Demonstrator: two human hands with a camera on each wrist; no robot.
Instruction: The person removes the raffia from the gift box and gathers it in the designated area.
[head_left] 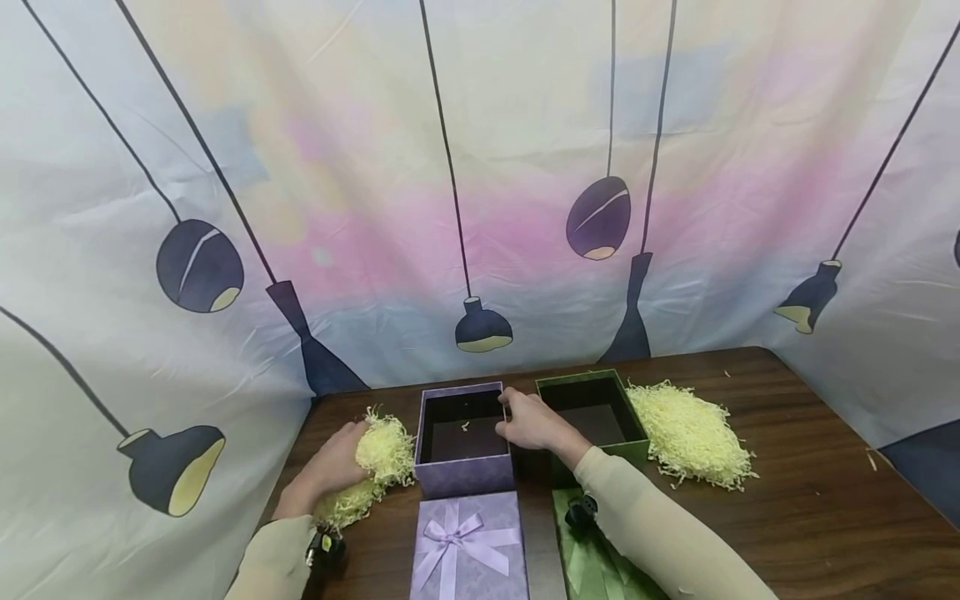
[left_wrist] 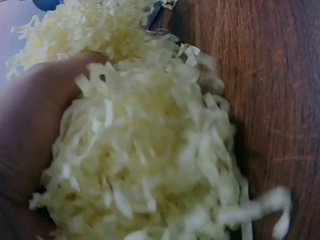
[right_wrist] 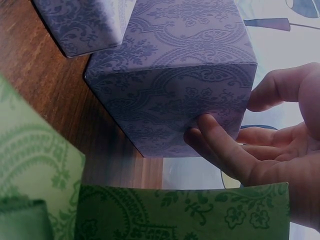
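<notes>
My left hand point(head_left: 335, 463) grips a bundle of pale yellow shredded paper point(head_left: 386, 450) left of the purple box. Strands spill out around the thumb in the left wrist view, and the paper hides most of the fingers. An open purple patterned box point(head_left: 465, 477) stands in the middle, with a small shred on its dark floor. At its right wall, my right hand point(head_left: 534, 423) pinches the rim, with fingers point(right_wrist: 220, 142) against the outer side. The purple lid point(head_left: 480, 554) with a ribbon bow lies in front of that box.
Right of the purple box stands an open green box point(head_left: 633, 451), its green lid point(head_left: 600, 571) in front, partly under my right arm. Another pile of shredded paper point(head_left: 693, 437) lies beside it on the brown wooden table point(head_left: 810, 475). A printed curtain point(head_left: 540, 125) hangs behind.
</notes>
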